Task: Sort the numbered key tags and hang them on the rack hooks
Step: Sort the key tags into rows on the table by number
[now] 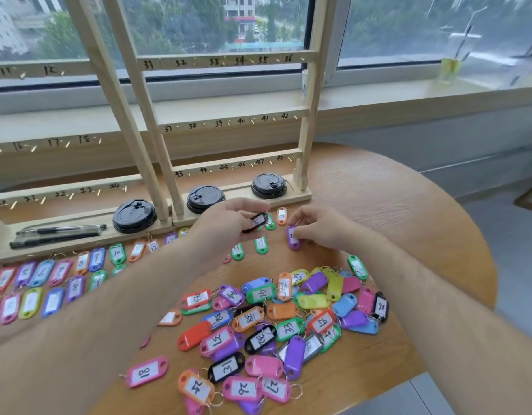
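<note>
My left hand (228, 218) pinches a black key tag (256, 220) just above the table, in front of the right wooden rack (237, 121). My right hand (315, 224) pinches a purple key tag (292, 237) whose lower end touches the table. Green tags (261, 244) and an orange tag (281, 215) lie between and behind the hands. A loose pile of coloured numbered tags (267, 322) covers the near table. Rows of sorted tags (49, 280) lie at the left. The rack hooks, numbered 31 to 48, carry no tags.
A second rack (49, 193) with hooks marked 11 to 24 stands at the left. Three black cup lids (135, 215) rest on the rack bases, and pens (58, 233) lie on the left base. A drink cup (453, 59) stands on the windowsill. The round table's edge (480, 235) curves at the right.
</note>
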